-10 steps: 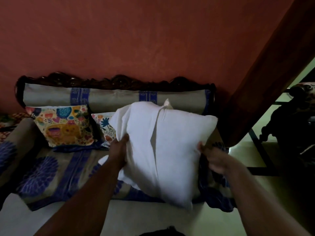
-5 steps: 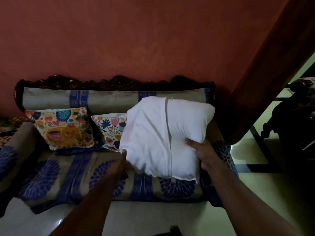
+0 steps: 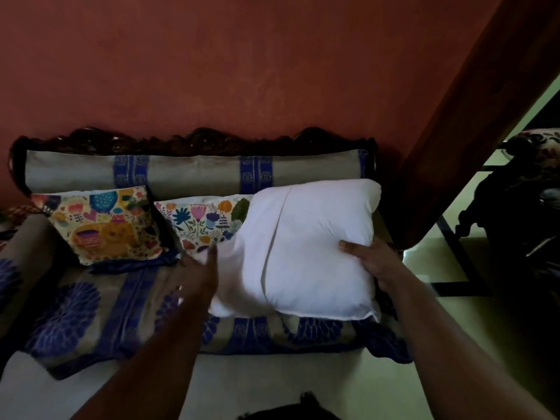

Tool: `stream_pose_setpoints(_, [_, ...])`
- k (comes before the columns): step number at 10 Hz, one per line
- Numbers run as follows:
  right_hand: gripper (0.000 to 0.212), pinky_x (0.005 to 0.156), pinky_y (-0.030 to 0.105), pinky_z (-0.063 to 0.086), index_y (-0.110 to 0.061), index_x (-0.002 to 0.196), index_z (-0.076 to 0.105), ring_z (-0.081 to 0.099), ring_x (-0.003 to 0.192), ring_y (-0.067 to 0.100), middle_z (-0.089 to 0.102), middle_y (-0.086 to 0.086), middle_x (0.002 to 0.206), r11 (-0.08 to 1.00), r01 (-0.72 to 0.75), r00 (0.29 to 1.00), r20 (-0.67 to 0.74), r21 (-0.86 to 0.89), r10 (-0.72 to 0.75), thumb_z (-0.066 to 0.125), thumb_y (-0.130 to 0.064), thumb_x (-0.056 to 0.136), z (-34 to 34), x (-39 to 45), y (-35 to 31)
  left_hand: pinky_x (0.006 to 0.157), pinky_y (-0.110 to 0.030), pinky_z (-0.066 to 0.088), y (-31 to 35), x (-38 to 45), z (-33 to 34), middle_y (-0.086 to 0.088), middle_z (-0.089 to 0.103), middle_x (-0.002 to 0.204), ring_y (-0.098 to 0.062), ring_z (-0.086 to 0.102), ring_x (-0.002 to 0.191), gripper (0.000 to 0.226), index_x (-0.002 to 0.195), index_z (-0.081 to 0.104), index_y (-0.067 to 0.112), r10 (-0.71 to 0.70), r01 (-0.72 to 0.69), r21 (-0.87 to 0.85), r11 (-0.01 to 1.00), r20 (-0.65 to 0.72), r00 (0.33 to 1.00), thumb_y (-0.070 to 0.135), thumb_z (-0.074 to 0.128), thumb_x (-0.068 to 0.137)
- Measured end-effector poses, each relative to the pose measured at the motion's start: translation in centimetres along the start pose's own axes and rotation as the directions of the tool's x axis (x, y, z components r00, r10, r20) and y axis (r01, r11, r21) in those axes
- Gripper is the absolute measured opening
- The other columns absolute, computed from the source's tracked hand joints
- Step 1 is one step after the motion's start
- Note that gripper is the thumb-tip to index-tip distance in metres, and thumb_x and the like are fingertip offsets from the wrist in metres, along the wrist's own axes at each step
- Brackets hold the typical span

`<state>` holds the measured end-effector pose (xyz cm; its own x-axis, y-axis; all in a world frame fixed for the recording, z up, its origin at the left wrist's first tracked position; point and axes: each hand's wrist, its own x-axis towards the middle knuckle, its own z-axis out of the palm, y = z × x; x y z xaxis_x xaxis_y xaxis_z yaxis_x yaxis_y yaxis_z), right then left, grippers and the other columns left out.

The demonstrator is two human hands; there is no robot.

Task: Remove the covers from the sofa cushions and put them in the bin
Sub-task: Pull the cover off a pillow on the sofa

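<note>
A bare white cushion (image 3: 306, 250) without a cover lies on the right end of the sofa seat (image 3: 100, 316), leaning toward the backrest. My right hand (image 3: 368, 259) grips its right edge, thumb on the front face. My left hand (image 3: 198, 274) is blurred at the cushion's lower left corner, fingers fairly straight, touching or just beside the fabric. Two cushions still in flowered covers stand against the backrest: one with an elephant print (image 3: 104, 224) at the left, one with flowers (image 3: 203, 225) in the middle, partly hidden behind the white cushion.
The sofa has a carved dark wooden back (image 3: 194, 140) against a red wall, with a grey and blue bolster (image 3: 188, 171) along it. A dark wooden chair (image 3: 521, 207) stands at the right on a pale floor. No bin is in view.
The white cushion has come down from mid-air onto the right end of the seat. My left hand has slid off its side toward the lower left corner; my right hand keeps its hold.
</note>
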<state>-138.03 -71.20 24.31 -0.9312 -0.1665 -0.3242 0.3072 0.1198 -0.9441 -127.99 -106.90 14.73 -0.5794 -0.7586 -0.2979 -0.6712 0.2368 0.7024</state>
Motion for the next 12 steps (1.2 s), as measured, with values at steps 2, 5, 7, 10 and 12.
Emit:
stream_pose_setpoints(2, [0.040, 0.067, 0.024, 0.058, -0.012, 0.114, 0.070, 0.075, 0.091, 0.016, 0.077, 0.000, 0.104, 0.997, 0.004, 0.989, 0.150, -0.083, 0.009, 0.084, -0.011, 0.076, -1.2, -1.5, 0.4, 0.108, -0.050, 0.038, 8.2, -1.8, 0.2, -0.014, 0.047, 0.145, -0.037, 0.049, 0.130, 0.101, 0.153, 0.032, 0.005, -0.083, 0.225, -0.428, 0.875, 0.325, 0.942, 0.080, 0.042, 0.087])
stream_pose_setpoints(5, [0.065, 0.078, 0.024, 0.051, -0.021, 0.122, 0.066, 0.065, 0.097, 0.010, 0.069, -0.008, 0.108, 0.991, 0.014, 0.999, -0.037, -0.132, -0.019, 0.082, -0.059, 0.071, 1.3, -0.5, 0.2, 0.118, -0.044, 0.025, 7.6, -2.1, 0.9, -0.016, 0.038, 0.156, -0.037, 0.037, 0.142, 0.087, 0.154, 0.032, 0.008, -0.015, 0.097, -0.392, 0.915, 0.209, 0.978, 0.073, 0.033, 0.096])
stream_pose_setpoints(7, [0.064, 0.083, 0.037, 0.056, -0.022, 0.119, 0.070, 0.069, 0.096, 0.021, 0.073, -0.001, 0.111, 0.991, 0.051, 0.962, -0.261, -0.124, -0.082, 0.087, -0.054, 0.066, -0.7, -1.2, 1.5, 0.093, -0.039, 0.047, 1.1, 1.7, -2.0, -0.013, 0.067, 0.115, -0.034, 0.062, 0.111, 0.050, 0.114, 0.070, 0.007, -0.074, 0.070, -0.313, 0.947, 0.000, 0.997, 0.051, 0.052, 0.099])
stream_pose_setpoints(10, [0.033, 0.089, 0.039, 0.052, -0.030, 0.102, 0.070, 0.067, 0.090, 0.016, 0.072, -0.003, 0.107, 0.991, 0.035, 0.912, -0.401, -0.131, -0.085, 0.084, -0.046, 0.077, -2.8, -1.7, 1.5, 0.093, -0.051, 0.054, -4.5, 6.9, 0.4, -0.013, 0.070, 0.113, -0.037, 0.066, 0.101, 0.076, 0.115, 0.068, 0.016, -0.078, 0.066, -0.186, 0.980, -0.057, 0.995, 0.075, 0.029, 0.088])
stream_pose_setpoints(12, [0.023, 0.082, 0.040, 0.056, -0.034, 0.106, 0.071, 0.072, 0.094, 0.024, 0.076, -0.006, 0.100, 0.999, 0.050, 0.870, -0.492, 0.006, -0.041, 0.079, -0.036, 0.085, -4.1, 0.7, 2.5, 0.096, -0.040, 0.048, 1.2, 2.7, 0.1, -0.021, 0.061, 0.128, -0.040, 0.057, 0.119, 0.041, 0.132, 0.058, 0.007, -0.004, 0.011, -0.171, 0.985, 0.038, 0.999, 0.032, 0.041, 0.105])
